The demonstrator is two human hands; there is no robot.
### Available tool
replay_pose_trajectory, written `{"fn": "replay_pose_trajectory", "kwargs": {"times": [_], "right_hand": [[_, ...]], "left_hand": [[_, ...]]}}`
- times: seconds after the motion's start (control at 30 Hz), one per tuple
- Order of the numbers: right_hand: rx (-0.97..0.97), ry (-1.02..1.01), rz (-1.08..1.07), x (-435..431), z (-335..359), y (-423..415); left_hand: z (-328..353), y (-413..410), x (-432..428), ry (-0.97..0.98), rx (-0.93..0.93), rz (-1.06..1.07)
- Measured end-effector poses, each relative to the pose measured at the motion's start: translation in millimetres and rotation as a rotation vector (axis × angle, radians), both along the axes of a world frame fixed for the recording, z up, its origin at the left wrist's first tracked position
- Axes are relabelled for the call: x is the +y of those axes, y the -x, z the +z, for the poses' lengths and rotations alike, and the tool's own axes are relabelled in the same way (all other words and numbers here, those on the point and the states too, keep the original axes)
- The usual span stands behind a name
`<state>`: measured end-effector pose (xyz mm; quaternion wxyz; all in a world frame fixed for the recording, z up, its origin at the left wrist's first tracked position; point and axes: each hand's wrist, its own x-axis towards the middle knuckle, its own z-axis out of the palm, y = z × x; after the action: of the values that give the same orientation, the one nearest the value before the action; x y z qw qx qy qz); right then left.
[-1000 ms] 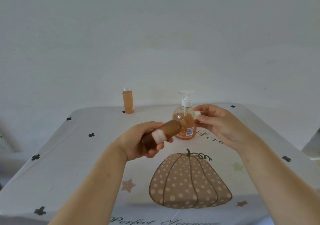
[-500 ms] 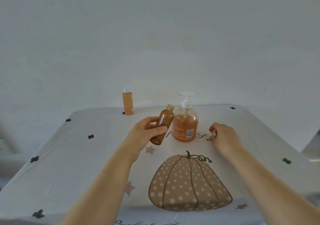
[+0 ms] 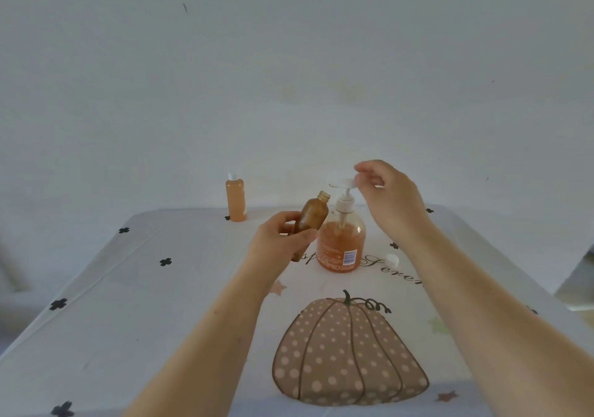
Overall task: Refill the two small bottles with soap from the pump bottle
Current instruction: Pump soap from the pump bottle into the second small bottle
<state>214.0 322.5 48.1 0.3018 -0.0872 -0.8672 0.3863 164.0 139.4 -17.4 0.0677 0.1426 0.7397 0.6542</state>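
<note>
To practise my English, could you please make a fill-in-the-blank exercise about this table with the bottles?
1. The left hand holds the brown bottle, which has no ____ on.
2. A white cap lies on the cloth, to the ____ of the pump bottle.
3. The big dotted print on the cloth is a ____.

Missing words: cap, right, pumpkin.
</note>
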Motion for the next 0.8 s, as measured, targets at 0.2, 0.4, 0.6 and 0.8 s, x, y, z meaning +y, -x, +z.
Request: {"fn": "replay_pose_trajectory", "kwargs": {"times": [0.2,0.4,0.6,0.8], "right_hand": [[-0.043,-0.029,0.038,-6.3,5.6,11.3],[-0.052,-0.021,0.044,-4.3,4.1,14.6],[-0.109,-0.011,0.091,0.7,16.1,17.5],[-0.18,-0.03,0.037,0.9,46.4,55.8]], "left_hand": [[8.7,-1.3,7.0,-0.035,0.04,0.019],[8.1,0.4,11.3,-0.007,0.096,0.091],[12.7,3.8,15.8,-0.048,0.107,0.102],[9.5,10.5,13.4,-0.138,0.024,0.066]]}}
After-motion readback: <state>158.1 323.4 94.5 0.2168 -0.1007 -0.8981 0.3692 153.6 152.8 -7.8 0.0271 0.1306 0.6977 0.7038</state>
